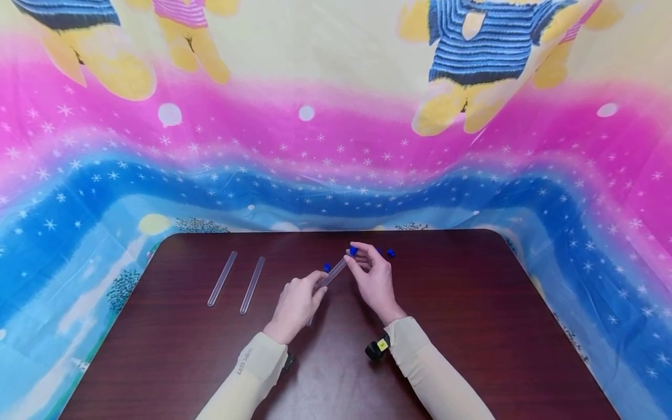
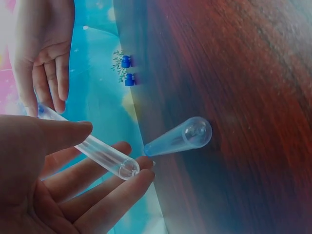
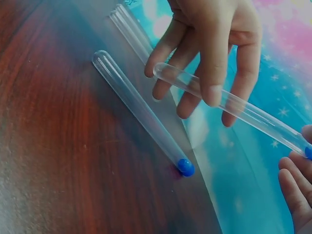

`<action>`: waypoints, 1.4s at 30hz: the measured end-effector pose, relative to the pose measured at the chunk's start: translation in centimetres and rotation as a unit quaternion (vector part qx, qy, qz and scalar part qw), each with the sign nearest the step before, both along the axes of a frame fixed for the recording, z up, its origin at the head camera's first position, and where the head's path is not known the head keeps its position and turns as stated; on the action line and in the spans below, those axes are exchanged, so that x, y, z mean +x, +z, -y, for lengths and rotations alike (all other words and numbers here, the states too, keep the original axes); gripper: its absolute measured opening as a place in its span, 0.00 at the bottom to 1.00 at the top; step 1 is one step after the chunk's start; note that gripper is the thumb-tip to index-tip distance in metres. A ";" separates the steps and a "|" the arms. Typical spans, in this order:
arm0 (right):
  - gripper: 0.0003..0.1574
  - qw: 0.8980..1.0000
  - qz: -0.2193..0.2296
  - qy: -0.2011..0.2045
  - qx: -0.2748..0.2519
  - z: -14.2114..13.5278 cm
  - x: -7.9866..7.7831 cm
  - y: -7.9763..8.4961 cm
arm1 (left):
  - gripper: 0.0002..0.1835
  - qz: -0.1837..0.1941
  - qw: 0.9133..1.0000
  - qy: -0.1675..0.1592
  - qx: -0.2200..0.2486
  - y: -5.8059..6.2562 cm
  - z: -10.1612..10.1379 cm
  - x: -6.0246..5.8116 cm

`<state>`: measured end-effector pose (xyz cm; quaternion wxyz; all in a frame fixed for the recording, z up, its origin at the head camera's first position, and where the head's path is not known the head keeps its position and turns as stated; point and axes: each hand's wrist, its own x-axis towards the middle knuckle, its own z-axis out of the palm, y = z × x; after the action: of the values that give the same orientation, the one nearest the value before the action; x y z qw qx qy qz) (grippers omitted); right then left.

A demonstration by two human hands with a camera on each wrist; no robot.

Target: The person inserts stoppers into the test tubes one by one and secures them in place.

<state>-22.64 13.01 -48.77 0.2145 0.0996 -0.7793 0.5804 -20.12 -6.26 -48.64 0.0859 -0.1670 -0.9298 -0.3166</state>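
A clear test tube [image 1: 334, 272] slants upward between the two hands. My left hand [image 1: 296, 300] grips its rounded lower part, thumb on one side and fingers behind, as the right wrist view shows. At the tube's upper end my right hand [image 1: 378, 283] pinches a blue stopper [image 1: 353, 251] with thumb and fingers. The stopper sits right at the tube's mouth. Below the left hand a second test tube [image 3: 139, 109] lies on the table with a blue stopper [image 3: 185, 167] in its end; in the head view the left hand hides most of it.
Two more test tubes, one farther left [image 1: 222, 279] and one nearer [image 1: 252, 285], lie on the dark wooden table [image 1: 173, 344] without stoppers. Two loose blue stoppers [image 2: 126, 61] stand beyond the right hand. A patterned cloth [image 1: 304, 146] hangs behind the table's far edge.
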 end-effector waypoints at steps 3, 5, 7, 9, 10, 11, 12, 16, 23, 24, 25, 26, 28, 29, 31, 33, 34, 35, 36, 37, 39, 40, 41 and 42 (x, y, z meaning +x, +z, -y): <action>0.23 1.000 -0.002 -0.001 -0.005 0.2 0.1 -0.1 | 0.14 0.003 1.000 0.002 -0.001 0.0 -0.1 0.1; 0.24 1.000 -0.003 0.000 -0.007 0.3 0.1 -0.1 | 0.14 0.002 1.000 0.001 -0.003 -0.1 -0.2 0.1; 0.24 1.000 -0.001 0.003 -0.008 0.3 0.2 -0.1 | 0.14 0.000 1.000 -0.004 -0.004 -0.1 -0.3 0.1; 0.25 1.000 0.000 0.009 -0.008 0.3 0.2 -0.1 | 0.14 -0.001 1.000 -0.008 -0.003 0.0 -0.3 0.2; 0.25 1.000 0.001 0.013 -0.008 0.3 0.2 -0.2 | 0.14 -0.002 1.000 -0.008 -0.003 0.0 -0.4 0.2; 0.25 1.000 0.002 0.017 -0.008 0.3 0.2 -0.2 | 0.14 -0.001 1.000 -0.009 -0.002 0.0 -0.4 0.2; 0.25 1.000 0.003 0.021 -0.008 0.3 0.1 -0.2 | 0.14 -0.005 1.000 -0.010 -0.001 0.0 -0.4 0.2; 0.26 0.999 0.006 0.032 -0.011 0.3 0.1 -0.2 | 0.14 -0.015 1.000 -0.014 0.009 0.0 -0.4 0.1; 0.26 0.999 0.018 0.025 -0.017 0.5 0.2 -0.1 | 0.14 -0.010 1.000 -0.020 0.010 0.1 -0.5 0.2; 0.26 0.999 0.018 0.024 -0.020 0.6 0.2 -0.1 | 0.14 -0.008 1.000 -0.020 0.009 0.1 -0.6 0.2; 0.26 0.999 0.017 0.023 -0.024 0.6 0.2 0.0 | 0.15 -0.007 1.000 -0.020 0.008 0.1 -0.6 0.2; 0.26 0.999 0.016 0.022 -0.029 0.7 0.2 0.0 | 0.15 -0.007 1.000 -0.020 0.007 0.1 -0.6 0.2; 0.26 0.999 0.015 0.017 -0.036 0.8 0.1 -0.1 | 0.15 -0.007 1.000 -0.021 0.006 0.0 -0.6 0.2; 0.26 0.999 0.014 0.015 -0.038 0.8 0.1 -0.1 | 0.16 -0.008 1.000 -0.022 0.005 0.0 -0.7 0.2; 0.26 0.999 0.012 0.010 -0.041 0.9 0.0 0.0 | 0.16 -0.010 1.000 -0.024 0.005 -0.1 -0.7 0.2; 0.26 0.999 0.009 0.008 -0.042 1.1 0.1 0.3 | 0.16 -0.013 1.000 -0.025 0.004 -0.1 -0.7 0.2; 0.26 0.999 0.008 0.008 -0.043 1.1 0.3 0.5 | 0.16 -0.014 1.000 -0.025 0.003 -0.1 -0.7 0.1; 0.25 0.999 0.007 0.008 -0.044 1.2 0.5 0.8 | 0.16 -0.014 1.000 -0.025 0.002 -0.1 -0.7 0.1; 0.25 0.999 0.006 0.009 -0.045 1.3 0.7 1.2 | 0.16 -0.013 1.000 -0.026 0.002 -0.2 -0.7 0.1; 0.25 0.999 0.007 0.009 -0.047 1.4 1.0 1.7 | 0.16 -0.012 1.000 -0.026 0.001 -0.2 -0.7 0.2; 0.24 0.999 0.008 0.009 -0.048 1.6 1.6 2.5 | 0.16 -0.011 1.000 -0.025 -0.002 -0.2 -0.7 0.2; 0.23 0.999 0.008 0.008 -0.048 1.6 1.8 2.8 | 0.16 -0.010 1.000 -0.026 -0.003 -0.2 -0.7 0.2; 0.23 0.999 0.008 0.007 -0.048 1.7 2.0 3.1 | 0.16 -0.009 1.000 -0.025 -0.003 -0.2 -0.7 0.2; 0.22 0.999 0.009 0.006 -0.048 1.7 2.2 3.3 | 0.16 -0.009 1.000 -0.025 -0.004 -0.2 -0.7 0.2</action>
<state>-20.47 11.29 -45.50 0.2090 0.0886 -0.7517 0.6193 -19.91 -5.52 -48.84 0.0861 -0.1936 -0.9256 -0.3137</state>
